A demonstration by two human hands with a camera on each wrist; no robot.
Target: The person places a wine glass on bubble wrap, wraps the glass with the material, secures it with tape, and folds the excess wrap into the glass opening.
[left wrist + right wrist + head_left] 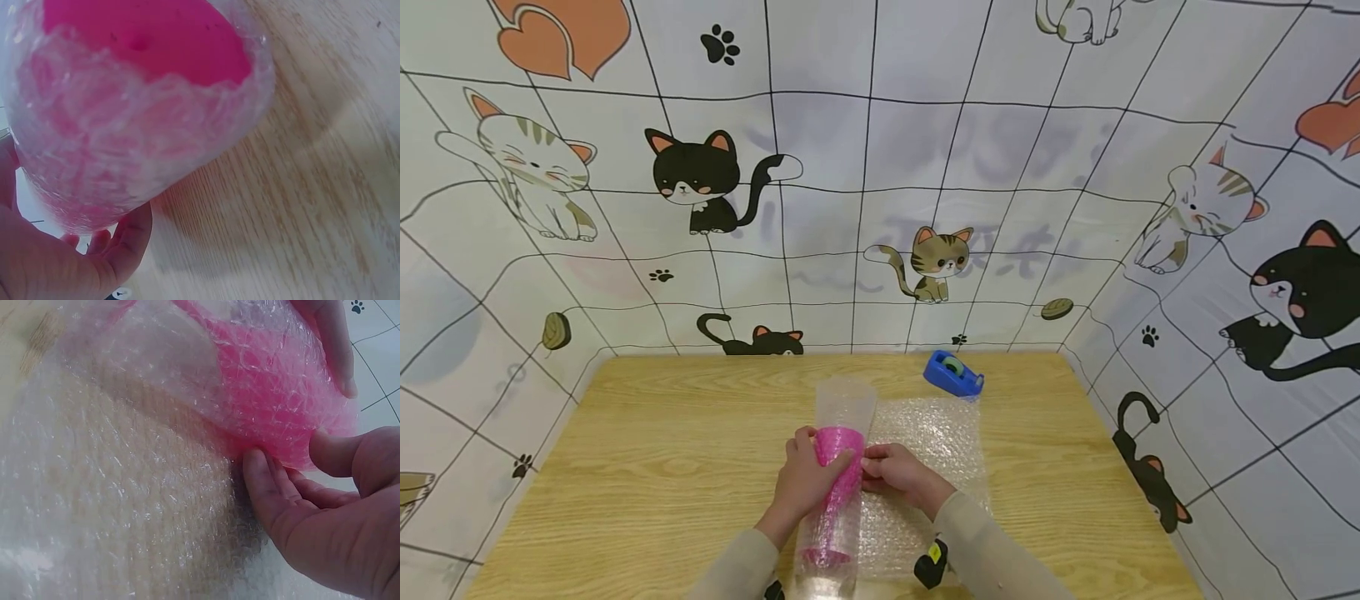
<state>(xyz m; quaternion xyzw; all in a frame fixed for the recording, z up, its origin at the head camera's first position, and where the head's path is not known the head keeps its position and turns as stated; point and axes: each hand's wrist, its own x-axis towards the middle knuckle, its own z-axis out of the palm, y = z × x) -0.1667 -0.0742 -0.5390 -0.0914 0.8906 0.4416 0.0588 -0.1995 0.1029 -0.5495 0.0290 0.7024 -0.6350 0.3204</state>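
A pink goblet-shaped object [839, 450] lies lengthwise on the table, rolled in clear bubble wrap [925, 433]. Its wide part points away from me, and a round pink base [169, 37] shows through the wrap in the left wrist view. My left hand [805, 479] grips the wrapped roll from the left, thumb across the top and fingers round the far side. From the right, my right hand [902, 475] holds the wrap against the roll, its thumb [334, 453] on the pink side and its fingers tucked low at the fold. Those fingertips are partly hidden.
A blue tape dispenser [953, 373] stands at the back of the wooden table [700, 442], just beyond the flat part of the wrap. Cat-printed cloth [820, 225] surrounds the table at the back and sides.
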